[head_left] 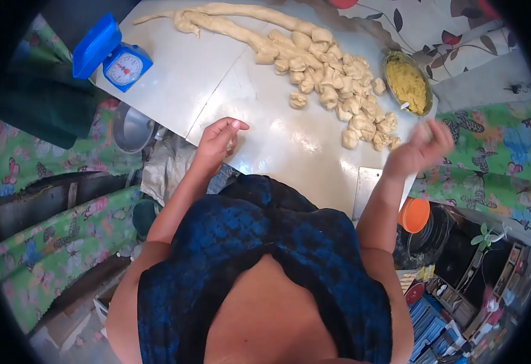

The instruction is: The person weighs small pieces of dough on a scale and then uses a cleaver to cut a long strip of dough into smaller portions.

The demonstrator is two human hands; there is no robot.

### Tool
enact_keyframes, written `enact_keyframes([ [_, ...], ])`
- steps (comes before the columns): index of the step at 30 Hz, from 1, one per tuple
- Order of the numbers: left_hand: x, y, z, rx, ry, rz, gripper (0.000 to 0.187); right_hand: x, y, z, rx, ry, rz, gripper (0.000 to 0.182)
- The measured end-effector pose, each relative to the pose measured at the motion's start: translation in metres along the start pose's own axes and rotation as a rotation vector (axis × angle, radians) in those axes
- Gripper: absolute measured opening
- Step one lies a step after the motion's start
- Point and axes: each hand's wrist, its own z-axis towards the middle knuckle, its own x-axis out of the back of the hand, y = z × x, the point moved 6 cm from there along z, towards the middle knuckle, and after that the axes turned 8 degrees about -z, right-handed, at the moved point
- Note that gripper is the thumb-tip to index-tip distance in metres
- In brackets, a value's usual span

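Observation:
My left hand (220, 142) hovers over the near left edge of the table, fingers curled in and thumb close to the index finger; whatever is inside, if anything, is hidden. Toward the right edge, my right hand (422, 148) is raised and blurred by motion, its fingers looking apart with nothing visible in them. Just left of it lies a heap of pale dough pieces (344, 85). Long dough ropes (229, 27) stretch from that heap to the far left. Beyond my right hand stands a metal bowl (428, 97) of yellow filling (408, 85), a white handle poking out.
A blue kitchen scale (126, 68) stands at the table's (265, 145) far left corner. Below the left edge is a metal basin (133, 127). An orange container (414, 215) sits low on the right. Butterfly-patterned green cloth (484, 158) hangs on both sides.

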Motion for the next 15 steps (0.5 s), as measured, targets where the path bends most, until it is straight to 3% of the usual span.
enact_keyframes([
  [1,-0.003,-0.003,-0.001,0.005,-0.019,-0.008,0.022,-0.025,0.0,0.002,0.024,-0.312,-0.134,0.022],
  [3,-0.002,-0.01,-0.005,-0.037,0.038,0.056,0.021,-0.053,0.035,-0.041,-0.417,-0.9,0.067,0.024],
  [5,0.001,-0.014,-0.006,-0.081,0.098,0.115,0.022,-0.049,0.043,-0.052,-0.491,-0.821,0.16,0.023],
  [7,0.005,-0.009,-0.014,-0.272,0.191,0.07,0.025,-0.039,0.048,-0.062,-0.575,-0.756,0.241,0.021],
  [9,0.008,-0.01,-0.022,-0.198,0.211,0.03,0.025,-0.036,0.057,-0.081,-0.705,-0.836,0.256,0.021],
  [15,0.016,-0.011,-0.034,-0.104,0.169,-0.017,0.022,-0.035,0.046,-0.086,-0.604,-0.931,0.242,0.019],
])
